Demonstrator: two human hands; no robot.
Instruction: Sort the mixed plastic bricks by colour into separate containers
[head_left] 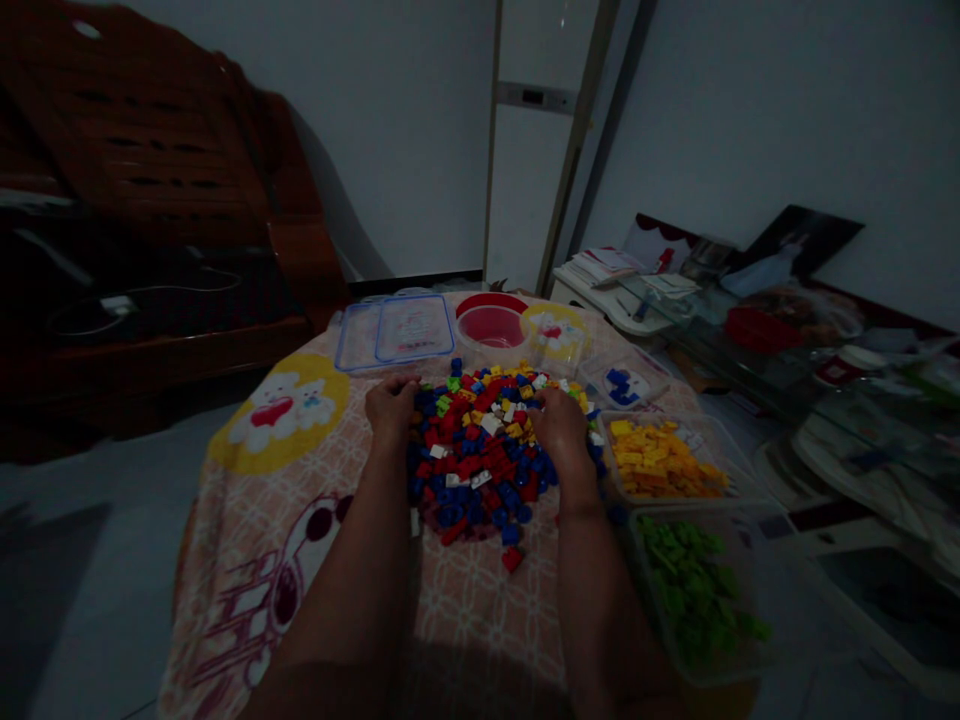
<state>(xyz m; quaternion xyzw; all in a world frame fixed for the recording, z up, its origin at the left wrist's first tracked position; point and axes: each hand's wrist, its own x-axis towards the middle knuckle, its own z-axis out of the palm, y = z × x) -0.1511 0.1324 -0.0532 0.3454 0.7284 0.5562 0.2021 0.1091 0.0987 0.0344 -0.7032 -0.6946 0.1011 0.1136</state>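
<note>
A mixed pile of red, blue, white, yellow and green toy bricks (480,465) lies on the patterned tablecloth (487,620). At the pile's left edge is my left hand (392,405), its fingers bent together; whatever they hold is too small to tell. My right hand (561,420) rests over the pile's right side, fingers curled at the bricks, their tips partly hidden. To the right, one clear box holds yellow bricks (660,458) and a nearer one holds green bricks (694,585). A few blue bricks (622,385) lie in a small clear container behind them.
Behind the pile are blue-rimmed clear lids (397,330) and a red round bowl (491,325). A wooden bench (150,200) stands at the left. On the right, a glass table (720,335) carries papers, bags and a cup.
</note>
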